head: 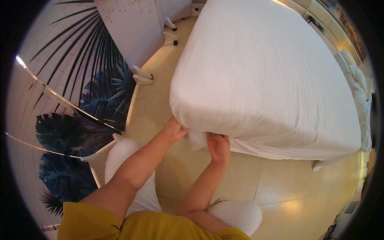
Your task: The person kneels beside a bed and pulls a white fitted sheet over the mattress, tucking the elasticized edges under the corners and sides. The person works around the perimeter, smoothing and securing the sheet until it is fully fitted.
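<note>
A white fitted-looking sheet [255, 75] covers the mattress of a bed in front of me. At its near left corner, my left hand [176, 129] is closed on the sheet's lower edge, with the fingertips partly hidden beneath it. My right hand [219, 147] reaches under the near edge a little to the right, palm turned up. Its fingers are out of sight below the mattress, so their grip cannot be seen. Between both hands hangs a blurred bit of thin white cloth [197, 139].
A folding screen [108, 90] printed with dark leaves stands on white feet [143, 76] to the left. Tiled floor [228, 180] runs around the bed. Crumpled white bedding [361, 90] lies along the right side. A bed leg [317, 165] shows at the near right.
</note>
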`<state>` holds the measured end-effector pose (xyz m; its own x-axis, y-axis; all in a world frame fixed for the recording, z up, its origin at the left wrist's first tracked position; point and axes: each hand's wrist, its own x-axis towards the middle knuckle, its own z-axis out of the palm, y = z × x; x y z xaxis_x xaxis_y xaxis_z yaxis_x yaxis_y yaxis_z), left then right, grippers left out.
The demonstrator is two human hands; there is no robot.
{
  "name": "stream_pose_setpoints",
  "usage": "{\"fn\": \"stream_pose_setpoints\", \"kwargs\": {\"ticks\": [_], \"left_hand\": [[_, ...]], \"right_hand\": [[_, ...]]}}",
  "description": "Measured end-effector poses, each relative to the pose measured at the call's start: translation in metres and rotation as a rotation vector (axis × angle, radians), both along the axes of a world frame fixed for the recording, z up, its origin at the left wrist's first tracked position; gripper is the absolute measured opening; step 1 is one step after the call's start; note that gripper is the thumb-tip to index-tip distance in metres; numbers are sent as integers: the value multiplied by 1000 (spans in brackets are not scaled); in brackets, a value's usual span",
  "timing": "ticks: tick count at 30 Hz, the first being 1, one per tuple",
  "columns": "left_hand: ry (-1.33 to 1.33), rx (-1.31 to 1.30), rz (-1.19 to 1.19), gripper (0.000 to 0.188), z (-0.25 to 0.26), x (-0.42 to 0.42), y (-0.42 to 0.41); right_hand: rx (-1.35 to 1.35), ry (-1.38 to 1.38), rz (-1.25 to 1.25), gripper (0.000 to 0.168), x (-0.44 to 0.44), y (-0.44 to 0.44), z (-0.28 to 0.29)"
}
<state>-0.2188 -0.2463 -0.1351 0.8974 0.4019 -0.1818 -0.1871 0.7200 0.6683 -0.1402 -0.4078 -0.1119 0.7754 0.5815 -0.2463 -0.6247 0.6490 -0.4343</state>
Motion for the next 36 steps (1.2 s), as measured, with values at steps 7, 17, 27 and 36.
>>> {"fn": "stream_pose_setpoints", "kwargs": {"ticks": [7, 17, 27, 36], "left_hand": [[102, -10, 49, 40, -3, -3, 11], [381, 116, 157, 38, 14, -4, 3], [259, 99, 295, 43, 29, -8, -22], [198, -2, 163, 61, 12, -18, -69]], "right_hand": [[485, 215, -22, 51, 9, 34, -37], [-172, 113, -11, 28, -2, -7, 13], [409, 249, 33, 37, -8, 6, -16], [778, 347, -130, 50, -3, 43, -32]]}}
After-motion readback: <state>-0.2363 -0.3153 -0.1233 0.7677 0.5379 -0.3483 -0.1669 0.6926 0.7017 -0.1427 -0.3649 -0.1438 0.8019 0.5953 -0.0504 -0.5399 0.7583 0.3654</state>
